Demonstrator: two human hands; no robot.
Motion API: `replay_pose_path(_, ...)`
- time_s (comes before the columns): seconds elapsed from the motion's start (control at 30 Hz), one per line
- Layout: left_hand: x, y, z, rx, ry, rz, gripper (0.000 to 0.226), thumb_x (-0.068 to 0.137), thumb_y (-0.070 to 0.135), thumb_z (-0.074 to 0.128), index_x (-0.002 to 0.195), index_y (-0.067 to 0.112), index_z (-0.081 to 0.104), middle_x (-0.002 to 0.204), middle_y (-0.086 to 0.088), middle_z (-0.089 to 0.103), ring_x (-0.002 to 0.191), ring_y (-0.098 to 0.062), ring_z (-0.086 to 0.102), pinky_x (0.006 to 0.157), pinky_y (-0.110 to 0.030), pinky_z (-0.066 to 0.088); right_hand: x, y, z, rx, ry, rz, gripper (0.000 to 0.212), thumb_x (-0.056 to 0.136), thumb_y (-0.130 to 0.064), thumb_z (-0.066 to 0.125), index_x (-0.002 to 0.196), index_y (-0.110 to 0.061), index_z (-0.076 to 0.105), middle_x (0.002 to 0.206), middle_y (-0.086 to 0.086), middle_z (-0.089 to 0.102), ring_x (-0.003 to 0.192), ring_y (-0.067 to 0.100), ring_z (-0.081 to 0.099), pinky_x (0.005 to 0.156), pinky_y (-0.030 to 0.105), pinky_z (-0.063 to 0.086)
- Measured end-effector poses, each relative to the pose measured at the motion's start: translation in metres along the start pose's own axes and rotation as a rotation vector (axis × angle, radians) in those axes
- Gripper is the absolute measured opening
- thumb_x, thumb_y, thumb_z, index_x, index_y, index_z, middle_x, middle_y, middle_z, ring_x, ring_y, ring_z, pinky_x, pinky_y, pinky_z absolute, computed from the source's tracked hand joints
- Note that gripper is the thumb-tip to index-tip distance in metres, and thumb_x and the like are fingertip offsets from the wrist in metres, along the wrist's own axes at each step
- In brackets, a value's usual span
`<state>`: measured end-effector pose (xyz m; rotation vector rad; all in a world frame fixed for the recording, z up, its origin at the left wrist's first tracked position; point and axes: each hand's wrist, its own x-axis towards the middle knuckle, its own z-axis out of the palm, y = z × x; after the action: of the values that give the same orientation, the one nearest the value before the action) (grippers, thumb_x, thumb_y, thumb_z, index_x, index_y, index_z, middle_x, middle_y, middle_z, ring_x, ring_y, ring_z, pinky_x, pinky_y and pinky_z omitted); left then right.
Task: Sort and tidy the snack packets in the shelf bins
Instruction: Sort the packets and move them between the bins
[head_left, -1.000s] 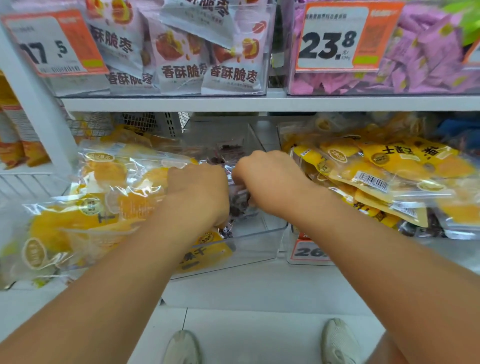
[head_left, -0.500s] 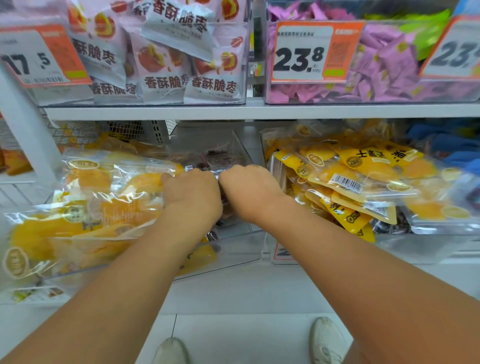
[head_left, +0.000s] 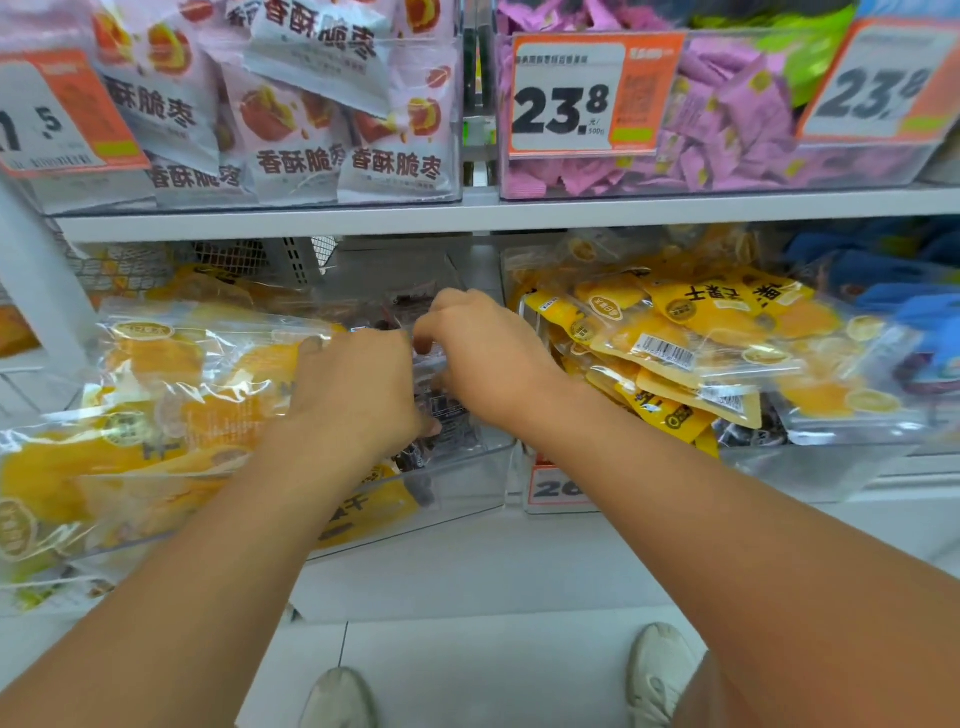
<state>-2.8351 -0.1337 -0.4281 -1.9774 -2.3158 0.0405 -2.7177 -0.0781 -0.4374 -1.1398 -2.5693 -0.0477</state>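
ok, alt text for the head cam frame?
Both hands, left hand and right hand, reach into a clear bin on the lower shelf, fingers curled among dark snack packets. Yellow packets fill bins either side; above are pink packets and a 23.8 price tag.

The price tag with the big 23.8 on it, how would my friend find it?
Look at the top shelf, at the clear bin of purple packets. The price tag hangs on its front left. It shows its number whole; the tags beside it are cut off.
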Motion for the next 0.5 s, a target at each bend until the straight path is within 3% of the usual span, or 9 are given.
replay_pose_path(0.1, -0.011, 0.008, -0.016, -0.002, 0.188, 0.061, 0.058, 0.075, 0.061, 0.073, 0.118, 0.026, 0.058, 0.109, -0.003, 0.066, 0.105, -0.029, 0.060, 0.087, -0.041, 0.047, -0.037, 0.005, -0.032, 0.046, 0.062, 0.024, 0.023, 0.086, -0.019, 0.070, 0.107, -0.026, 0.069, 0.108, -0.001, 0.064, 0.100, 0.022, 0.060, 0.075, 0.038, 0.054)
replay_pose_path(0.13, -0.016, 0.014, -0.022, -0.073, 0.276, 0.116, 0.046, 0.078, 0.057, 0.071, 0.110, 0.026, 0.060, 0.106, -0.002, 0.066, 0.101, -0.029, 0.061, 0.083, -0.041, 0.049, -0.056, 0.012, -0.044, 0.049, 0.052, 0.081, 0.013, 0.087, -0.023, 0.067, 0.098, -0.027, 0.071, 0.098, -0.003, 0.068, 0.090, 0.020, 0.063, 0.073, 0.038, 0.056)
replay_pose_path(0.2, -0.028, 0.030, -0.029, -0.310, 0.390, 0.262, 0.024, 0.083, 0.052, 0.066, 0.090, 0.029, 0.063, 0.090, 0.006, 0.066, 0.088, -0.023, 0.063, 0.075, -0.040, 0.053, -0.096, 0.034, -0.065, 0.012, -0.006, 0.239, 0.013, 0.083, -0.025, 0.061, 0.080, -0.022, 0.073, 0.076, -0.002, 0.070, 0.072, 0.020, 0.064, 0.065, 0.036, 0.057)
replay_pose_path(0.27, -0.035, 0.054, -0.028, -0.511, 0.360, 0.429, 0.023, 0.085, 0.053, 0.058, 0.079, 0.031, 0.065, 0.077, 0.015, 0.064, 0.076, -0.012, 0.062, 0.070, -0.038, 0.055, -0.130, 0.063, -0.082, -0.039, -0.104, 0.411, 0.018, 0.080, -0.022, 0.059, 0.072, -0.018, 0.074, 0.068, 0.003, 0.068, 0.067, 0.022, 0.063, 0.065, 0.034, 0.055)
replay_pose_path(0.33, -0.035, 0.078, -0.014, -0.554, 0.255, 0.581, 0.028, 0.086, 0.054, 0.054, 0.076, 0.031, 0.068, 0.074, 0.017, 0.063, 0.073, -0.007, 0.061, 0.069, -0.038, 0.055, -0.149, 0.087, -0.091, -0.112, -0.255, 0.511, 0.021, 0.085, -0.018, 0.058, 0.074, -0.015, 0.075, 0.074, 0.006, 0.068, 0.072, 0.022, 0.060, 0.070, 0.027, 0.046)
replay_pose_path(0.4, -0.026, 0.099, 0.001, -0.477, 0.176, 0.660, 0.030, 0.089, 0.051, 0.054, 0.077, 0.028, 0.070, 0.077, 0.015, 0.066, 0.075, -0.011, 0.061, 0.070, -0.039, 0.055, -0.155, 0.103, -0.089, -0.144, -0.348, 0.519, 0.024, 0.091, -0.014, 0.055, 0.085, -0.015, 0.078, 0.086, 0.007, 0.069, 0.080, 0.023, 0.059, 0.073, 0.027, 0.045)
replay_pose_path(0.5, -0.012, 0.117, 0.010, -0.399, 0.103, 0.639, 0.032, 0.091, 0.054, 0.059, 0.078, 0.025, 0.067, 0.078, 0.010, 0.066, 0.079, -0.016, 0.061, 0.069, -0.038, 0.053, -0.159, 0.117, -0.084, -0.151, -0.366, 0.457, 0.029, 0.090, -0.009, 0.057, 0.101, -0.024, 0.078, 0.100, 0.006, 0.069, 0.090, 0.024, 0.058, 0.072, 0.031, 0.049)
